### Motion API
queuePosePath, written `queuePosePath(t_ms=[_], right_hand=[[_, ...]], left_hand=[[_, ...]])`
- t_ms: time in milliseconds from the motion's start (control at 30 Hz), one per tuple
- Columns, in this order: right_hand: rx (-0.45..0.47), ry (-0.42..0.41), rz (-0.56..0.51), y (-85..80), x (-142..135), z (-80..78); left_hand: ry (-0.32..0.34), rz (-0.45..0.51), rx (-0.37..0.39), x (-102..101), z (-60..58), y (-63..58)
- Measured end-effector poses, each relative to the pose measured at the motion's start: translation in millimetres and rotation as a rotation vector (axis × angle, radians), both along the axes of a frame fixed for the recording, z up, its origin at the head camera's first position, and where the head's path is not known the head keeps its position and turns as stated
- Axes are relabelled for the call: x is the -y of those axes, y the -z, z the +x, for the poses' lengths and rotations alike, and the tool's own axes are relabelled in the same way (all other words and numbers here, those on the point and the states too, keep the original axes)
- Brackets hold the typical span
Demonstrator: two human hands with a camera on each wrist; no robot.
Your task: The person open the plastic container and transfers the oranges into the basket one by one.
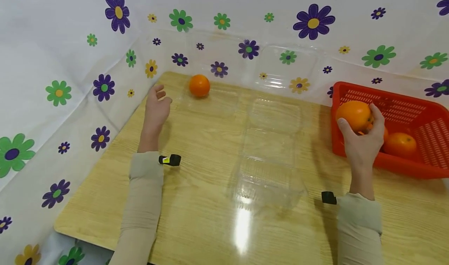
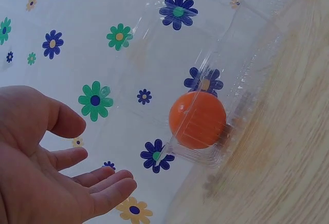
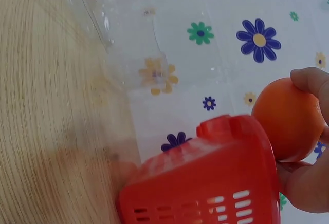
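Observation:
My right hand (image 1: 365, 144) grips an orange (image 1: 353, 116) above the left end of a red plastic basket (image 1: 417, 171). Inside the basket lie more oranges, one of them (image 1: 400, 145) plainly visible and others partly hidden by the hand. In the right wrist view the held orange (image 3: 288, 119) sits between thumb and fingers, beside the basket's rim. My left hand (image 1: 156, 108) is held over the table's left side, fingers loosely bent and holding nothing. To its right, another orange (image 1: 199, 85) rests in the left end of a clear plastic container (image 1: 221, 99), apart from the hand.
A second clear container (image 1: 270, 140) lies with its lid raised toward the wall, mid-table. Nearer the front stands another clear plastic container (image 1: 266, 179). A flower-printed sheet (image 1: 245, 7) covers the wall behind and left of the wooden table (image 1: 196, 210).

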State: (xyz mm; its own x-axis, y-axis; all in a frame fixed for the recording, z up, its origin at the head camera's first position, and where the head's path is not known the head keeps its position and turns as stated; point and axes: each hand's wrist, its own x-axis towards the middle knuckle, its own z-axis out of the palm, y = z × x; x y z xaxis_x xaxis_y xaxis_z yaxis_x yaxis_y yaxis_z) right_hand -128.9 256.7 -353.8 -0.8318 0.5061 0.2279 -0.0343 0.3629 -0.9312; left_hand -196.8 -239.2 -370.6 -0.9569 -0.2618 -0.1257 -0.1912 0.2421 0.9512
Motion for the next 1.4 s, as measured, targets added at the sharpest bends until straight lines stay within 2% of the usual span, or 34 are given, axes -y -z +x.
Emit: queuePosePath(t_ms=[233,400,567,700,800,867,1033,1200,1400], right_hand=[[0.078,0.073,0.043,0.1,-20.6,10.9],[0.100,0.105,0.074,-5.8,-36.3,7.1],[0.072,0.153,0.053,-10.1,-48.8,-1.7],[0.114,0.171,0.077,-9.9,-57.1,-9.2],[0.166,0.174,0.132,-8.0,-63.3,-13.1],[0.194,0.192,0.162,-6.0,-68.4,-13.3],[0.226,0.238,0.188,0.8,-80.1,-9.1],[0.251,0.231,0.184,8.1,-86.5,-5.3],[0.241,0.247,0.187,13.5,-95.5,-0.3]], left_hand=[[0.042,-0.047,-0.015,-5.5,6.2,-6.2],[0.083,-0.093,-0.043,-9.6,4.5,-7.8],[0.161,-0.229,-0.050,-3.0,-12.0,4.6],[0.226,-0.342,0.016,8.9,-29.0,21.2],[0.260,-0.338,0.074,15.1,-37.2,30.2],[0.280,-0.322,0.082,15.2,-41.2,34.3],[0.315,-0.285,0.052,5.7,-47.5,39.4],[0.343,-0.301,0.031,-2.0,-52.0,48.0],[0.337,-0.298,0.008,-8.3,-52.7,53.3]])
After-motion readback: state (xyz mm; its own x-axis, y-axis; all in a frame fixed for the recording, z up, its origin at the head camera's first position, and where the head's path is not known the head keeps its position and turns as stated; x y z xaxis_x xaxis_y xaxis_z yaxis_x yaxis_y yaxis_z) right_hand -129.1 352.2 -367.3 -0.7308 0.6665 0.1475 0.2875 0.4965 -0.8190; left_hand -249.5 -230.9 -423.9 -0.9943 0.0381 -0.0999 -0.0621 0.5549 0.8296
